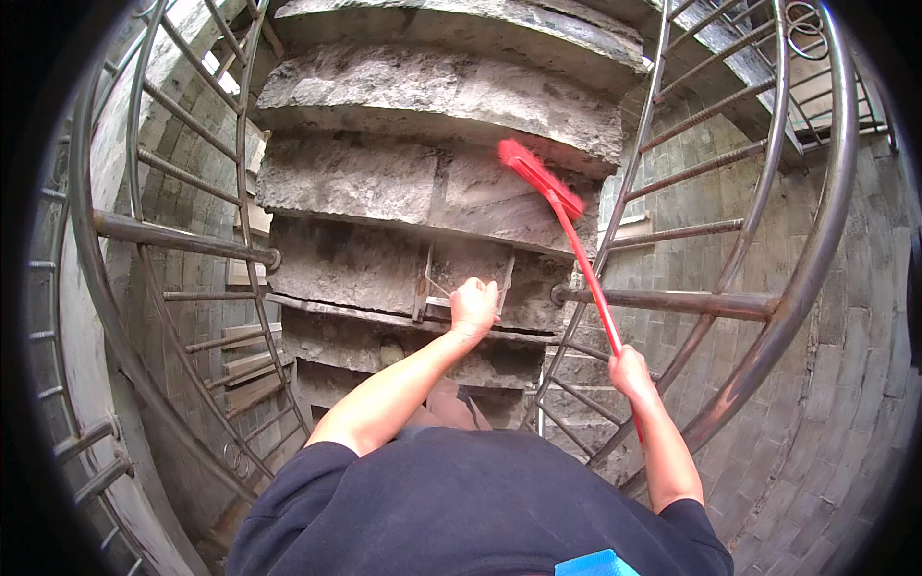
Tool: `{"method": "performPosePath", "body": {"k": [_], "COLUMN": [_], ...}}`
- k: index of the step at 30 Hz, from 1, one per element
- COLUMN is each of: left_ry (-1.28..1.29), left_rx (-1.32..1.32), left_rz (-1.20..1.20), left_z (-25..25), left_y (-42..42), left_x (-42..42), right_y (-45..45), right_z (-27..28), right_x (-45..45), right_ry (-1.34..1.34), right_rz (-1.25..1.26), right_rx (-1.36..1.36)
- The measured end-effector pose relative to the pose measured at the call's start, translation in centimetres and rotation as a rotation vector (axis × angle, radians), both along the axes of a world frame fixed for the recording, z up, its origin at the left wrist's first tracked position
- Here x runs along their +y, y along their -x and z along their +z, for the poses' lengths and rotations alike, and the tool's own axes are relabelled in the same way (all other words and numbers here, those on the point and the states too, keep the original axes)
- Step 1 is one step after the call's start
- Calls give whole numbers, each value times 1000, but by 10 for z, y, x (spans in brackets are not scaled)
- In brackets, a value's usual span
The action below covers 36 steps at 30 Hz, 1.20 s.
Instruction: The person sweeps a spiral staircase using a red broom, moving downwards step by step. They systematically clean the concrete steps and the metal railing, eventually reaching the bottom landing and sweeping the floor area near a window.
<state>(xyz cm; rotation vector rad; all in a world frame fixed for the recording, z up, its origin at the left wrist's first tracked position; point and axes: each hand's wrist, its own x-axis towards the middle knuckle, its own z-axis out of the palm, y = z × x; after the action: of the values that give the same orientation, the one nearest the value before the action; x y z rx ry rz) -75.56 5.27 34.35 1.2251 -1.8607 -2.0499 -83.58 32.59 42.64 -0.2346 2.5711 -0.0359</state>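
My right hand (629, 371) grips the red handle of a broom (587, 270). The broom's red bristle head is slightly blurred and lies over the right part of a rough concrete step (346, 176). My left hand (475, 306) is closed around the thin wire or cord handle of a dustpan (422, 291). This pan sits on the step below the broom head, its open side towards the riser above. Greyish dust or grit shows inside it, and my left hand covers part of its near edge.
Metal railings with round bars flank the stairs on the left (187, 241) and right (677, 302). More concrete steps (446, 79) rise ahead. A block wall (814, 345) stands beyond the right railing. Something blue (596, 564) shows at the bottom edge, by my dark shirt.
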Motion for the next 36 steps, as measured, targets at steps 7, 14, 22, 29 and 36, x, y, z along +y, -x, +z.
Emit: {"method": "performPosePath", "body": {"k": [7,14,22,29,36], "left_ry": [16,63,78,92,90], "left_rx": [-4,-28,-51,-31,-28], "left_rz": [31,-4,13,3,-9], "left_z": [-11,-13,-16,-6,1], "left_y": [-5,-12,-9,-15,-28], "left_x": [8,-1,-2,-17,-30], "right_y": [-46,-43,-28,-77,-80], "right_z": [30,70,-21,38,71], "right_x": [-11,-9,-59,-43,-47], "right_ry": [56,85,50,124,103], "right_rz": [45,37,134,269,161], "right_rx": [-286,-144,-126,-382,-297]}}
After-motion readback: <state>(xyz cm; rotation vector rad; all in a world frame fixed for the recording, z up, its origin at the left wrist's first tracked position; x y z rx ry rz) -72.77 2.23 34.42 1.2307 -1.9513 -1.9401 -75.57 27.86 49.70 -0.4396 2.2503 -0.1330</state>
